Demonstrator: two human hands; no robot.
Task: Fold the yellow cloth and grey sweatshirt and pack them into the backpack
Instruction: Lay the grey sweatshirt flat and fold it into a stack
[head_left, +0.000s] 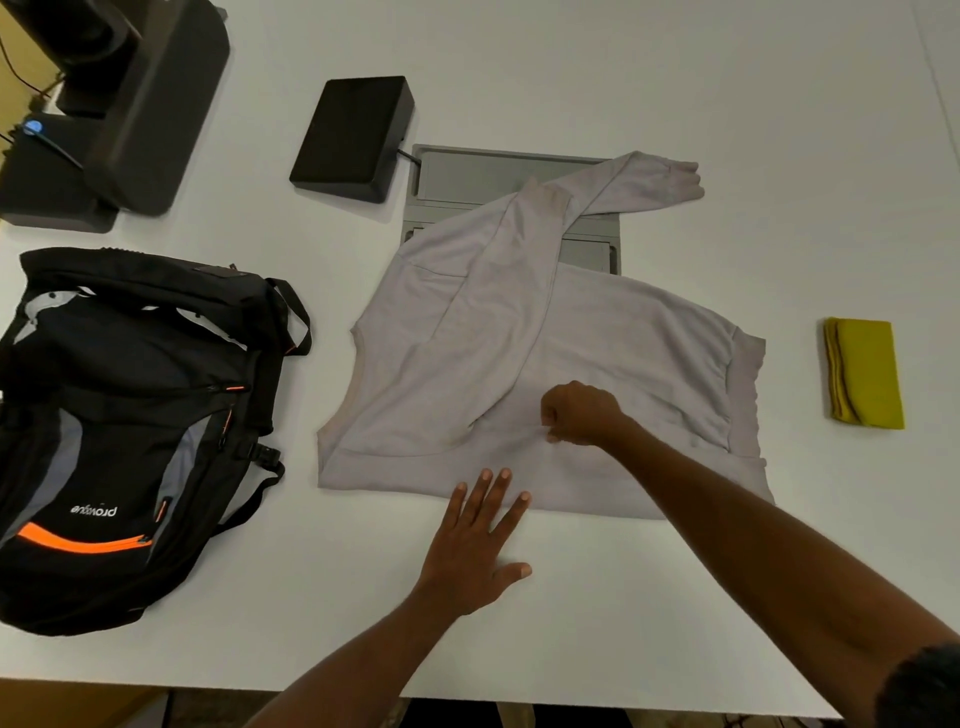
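The grey sweatshirt (597, 332) is lying mid-scene on the worktop (675, 78). The right hand (579, 413) is pinching its fabric with curled fingers (551, 415), while the left hand (475, 545) is pressing its near edge, flat and spread. The folded yellow cloth (865, 374) is lying right, the backpack (130, 415) left.

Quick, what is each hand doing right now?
Left hand: open, fingers flat, tips on the near edge of the sweatshirt.
Right hand: closed, pinching the sweatshirt fabric.
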